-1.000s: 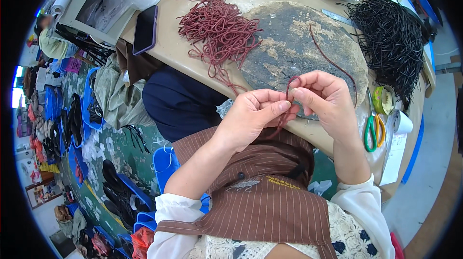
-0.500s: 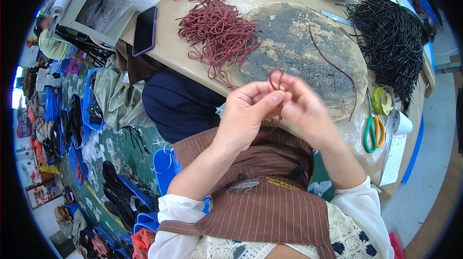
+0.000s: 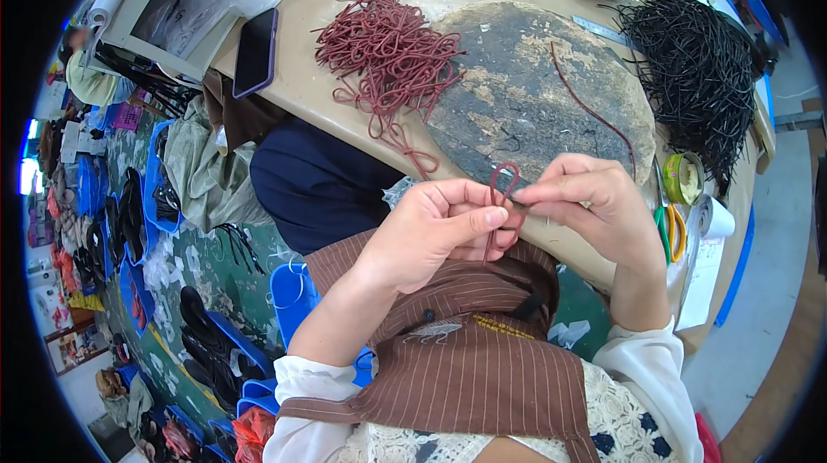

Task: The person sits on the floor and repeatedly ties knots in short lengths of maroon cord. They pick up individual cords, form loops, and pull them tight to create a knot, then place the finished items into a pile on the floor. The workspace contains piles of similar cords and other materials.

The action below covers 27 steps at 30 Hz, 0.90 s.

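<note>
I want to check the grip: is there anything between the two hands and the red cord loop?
Nothing visible. The left hand and right hand both pinch the red cord loop directly, above the table edge.
</note>
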Available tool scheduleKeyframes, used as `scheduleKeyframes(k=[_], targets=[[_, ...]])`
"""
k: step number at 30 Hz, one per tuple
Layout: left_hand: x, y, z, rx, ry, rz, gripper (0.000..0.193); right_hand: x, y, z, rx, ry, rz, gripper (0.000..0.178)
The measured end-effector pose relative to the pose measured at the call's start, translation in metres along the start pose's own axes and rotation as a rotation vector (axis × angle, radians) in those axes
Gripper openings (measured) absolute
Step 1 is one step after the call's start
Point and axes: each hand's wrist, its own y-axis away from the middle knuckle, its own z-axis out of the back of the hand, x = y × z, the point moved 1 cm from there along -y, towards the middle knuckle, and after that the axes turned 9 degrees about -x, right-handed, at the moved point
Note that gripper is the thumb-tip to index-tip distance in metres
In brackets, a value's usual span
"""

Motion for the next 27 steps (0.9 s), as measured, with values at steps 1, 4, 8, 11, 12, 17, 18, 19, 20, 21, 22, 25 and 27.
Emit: scheduleKeyframes(k=[1, 4, 8, 11, 12, 17, 18, 19, 20, 21, 22, 25, 27], targets=[[0.002, -0.002, -0.001, -0.024, -0.001, -0.004, 0.014, 0.001, -0.001, -0.001, -0.007, 0.074, 0.023, 0.015], [0.006, -0.009, -0.002, -0.044, -0.047, -0.024, 0.014, 0.003, -0.001, -0.007, -0.039, 0.169, 0.067, 0.013], [0.01, -0.015, -0.003, -0.095, -0.018, -0.064, 0.018, 0.007, -0.004, -0.012, -0.06, 0.305, 0.119, 0.012], [0.012, -0.021, 0.001, -0.047, -0.024, -0.107, 0.031, 0.005, -0.003, -0.011, -0.068, 0.335, 0.156, 0.012], [0.011, -0.021, 0.002, -0.036, -0.06, -0.121, 0.035, 0.004, -0.003, -0.006, -0.06, 0.317, 0.148, 0.012], [0.001, -0.008, 0.003, 0.132, -0.33, -0.147, 0.058, 0.007, -0.008, 0.028, 0.014, 0.168, 0.215, 0.015], [-0.003, -0.003, -0.002, 0.173, -0.354, -0.147, 0.063, 0.008, -0.013, 0.027, 0.035, 0.096, 0.238, 0.015], [-0.006, 0.003, -0.008, 0.213, -0.378, -0.148, 0.067, 0.01, -0.016, 0.024, 0.057, 0.024, 0.262, 0.014], [-0.007, 0.006, -0.013, 0.261, -0.403, -0.148, 0.072, 0.004, -0.016, 0.016, 0.059, -0.15, 0.121, 0.013], [-0.007, 0.008, -0.015, 0.257, -0.357, -0.214, 0.075, -0.008, -0.015, 0.004, 0.062, -0.329, -0.013, 0.011], [-0.007, 0.01, -0.018, 0.252, -0.31, -0.279, 0.078, -0.013, -0.015, -0.004, 0.065, -0.507, -0.148, 0.009], [-0.009, 0.011, -0.013, 0.137, -0.198, -0.42, 0.08, -0.015, 0.001, -0.018, 0.019, -0.704, -0.318, 0.008], [-0.008, 0.01, -0.008, 0.016, -0.179, -0.438, 0.077, -0.012, 0.009, -0.018, -0.022, -0.727, -0.326, 0.008]])
